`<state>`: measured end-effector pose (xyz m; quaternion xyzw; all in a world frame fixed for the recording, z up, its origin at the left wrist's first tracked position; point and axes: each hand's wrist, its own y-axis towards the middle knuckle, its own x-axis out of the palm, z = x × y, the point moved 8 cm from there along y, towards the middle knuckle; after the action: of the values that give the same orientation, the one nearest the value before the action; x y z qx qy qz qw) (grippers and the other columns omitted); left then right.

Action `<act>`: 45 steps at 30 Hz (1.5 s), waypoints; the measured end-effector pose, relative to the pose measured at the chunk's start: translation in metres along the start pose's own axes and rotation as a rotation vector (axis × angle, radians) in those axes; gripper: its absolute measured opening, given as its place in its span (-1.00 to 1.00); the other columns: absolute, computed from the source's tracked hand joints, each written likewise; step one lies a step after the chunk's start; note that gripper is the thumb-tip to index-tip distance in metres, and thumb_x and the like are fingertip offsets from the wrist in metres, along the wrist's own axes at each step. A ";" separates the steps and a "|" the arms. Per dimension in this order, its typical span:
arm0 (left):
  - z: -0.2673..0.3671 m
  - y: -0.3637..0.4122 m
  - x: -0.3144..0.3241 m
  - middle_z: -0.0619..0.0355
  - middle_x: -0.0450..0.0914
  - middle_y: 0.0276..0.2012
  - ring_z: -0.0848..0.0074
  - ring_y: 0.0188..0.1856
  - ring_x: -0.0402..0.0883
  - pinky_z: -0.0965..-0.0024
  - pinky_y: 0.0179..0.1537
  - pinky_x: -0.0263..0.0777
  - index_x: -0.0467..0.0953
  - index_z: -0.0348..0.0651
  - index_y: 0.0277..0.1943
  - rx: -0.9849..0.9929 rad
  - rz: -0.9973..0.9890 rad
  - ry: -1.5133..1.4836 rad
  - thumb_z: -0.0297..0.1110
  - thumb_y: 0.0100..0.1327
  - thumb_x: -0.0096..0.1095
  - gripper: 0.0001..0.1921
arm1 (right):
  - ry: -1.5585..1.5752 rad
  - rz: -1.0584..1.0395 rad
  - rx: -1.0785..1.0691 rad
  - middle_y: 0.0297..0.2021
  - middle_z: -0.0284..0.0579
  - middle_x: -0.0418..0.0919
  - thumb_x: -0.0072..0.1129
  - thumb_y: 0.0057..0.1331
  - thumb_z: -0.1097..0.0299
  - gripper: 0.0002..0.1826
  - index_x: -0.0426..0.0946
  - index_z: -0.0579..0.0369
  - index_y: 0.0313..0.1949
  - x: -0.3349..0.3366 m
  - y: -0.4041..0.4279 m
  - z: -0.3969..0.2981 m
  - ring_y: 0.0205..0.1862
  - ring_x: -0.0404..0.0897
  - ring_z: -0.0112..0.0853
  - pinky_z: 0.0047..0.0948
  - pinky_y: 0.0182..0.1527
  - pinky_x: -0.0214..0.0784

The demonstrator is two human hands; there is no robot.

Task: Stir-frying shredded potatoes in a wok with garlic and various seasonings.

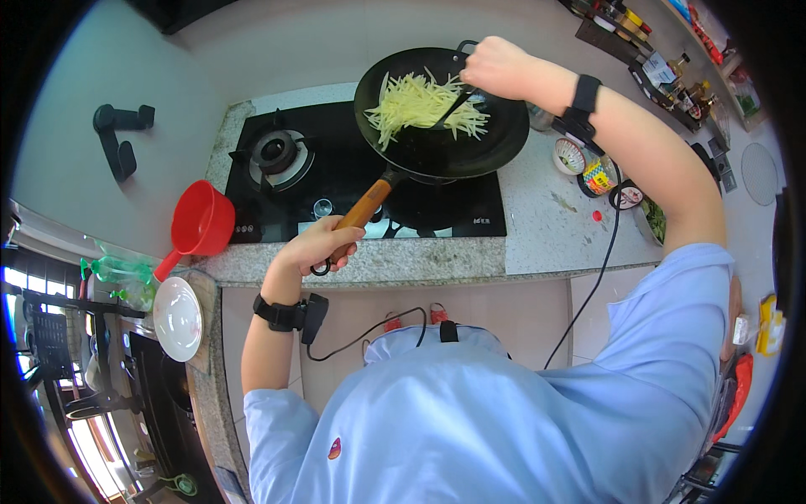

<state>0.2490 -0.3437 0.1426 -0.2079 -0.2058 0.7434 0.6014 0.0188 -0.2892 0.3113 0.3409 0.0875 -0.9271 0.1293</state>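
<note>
My left hand [324, 244] grips the wooden handle [365, 206] of a black wok [497, 142] on the right side of the gas hob. Pale shredded strips [412, 104], which look like potato, lie heaped in the wok. Over its far right rim, my right hand [494, 68] is closed around a black spatula [454, 108]. The spatula's shaft slants down to the left, and its blade is partly under the strips. My right fist covers the upper end of the spatula.
Left of the wok is a bare burner [274, 153] on the black glass hob [252, 208]. A red ladle [203, 217] and a white plate [178, 319] are at the left. On the right counter stand a patterned bowl [569, 156], a jar [598, 177] and a bowl of greens [653, 219]. A cable [607, 252] hangs from my right wrist.
</note>
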 end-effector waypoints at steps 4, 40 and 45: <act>-0.020 0.000 -0.007 0.26 0.40 -0.58 0.71 -0.70 0.39 0.71 -0.77 0.14 0.34 -0.31 -0.13 -0.076 -0.040 -0.088 -0.20 0.19 0.04 -0.67 | 0.028 -0.072 0.023 -0.72 -0.22 0.47 0.07 -0.02 0.34 -0.93 0.44 0.02 -0.58 -0.022 -0.027 0.001 -0.55 0.55 -0.33 -0.41 -0.52 0.32; 0.000 -0.050 0.041 0.24 0.31 -0.60 0.66 -0.66 0.29 0.61 -0.64 0.16 0.30 -0.25 -0.28 0.023 -0.314 -0.569 -0.42 0.09 0.10 -0.82 | 0.591 0.058 1.246 -0.46 -0.03 0.55 -0.02 0.19 0.13 -0.75 0.56 -0.06 -0.27 -0.056 -0.202 0.028 -0.34 0.54 -0.12 -0.26 -0.28 0.33; 0.017 -0.045 0.042 0.25 0.31 -0.59 0.66 -0.62 0.29 0.66 -0.57 0.16 0.35 -0.33 -0.27 0.178 -0.114 -0.593 -0.40 0.13 0.02 -0.82 | 0.541 -0.012 1.270 -0.40 -0.05 0.56 -0.02 0.19 0.10 -0.72 0.54 -0.06 -0.25 -0.059 -0.199 0.032 -0.30 0.54 -0.15 -0.29 -0.26 0.34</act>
<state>0.2676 -0.2947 0.1793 0.0835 -0.3178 0.7517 0.5718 -0.0175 -0.0971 0.3887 0.5693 -0.4413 -0.6819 -0.1270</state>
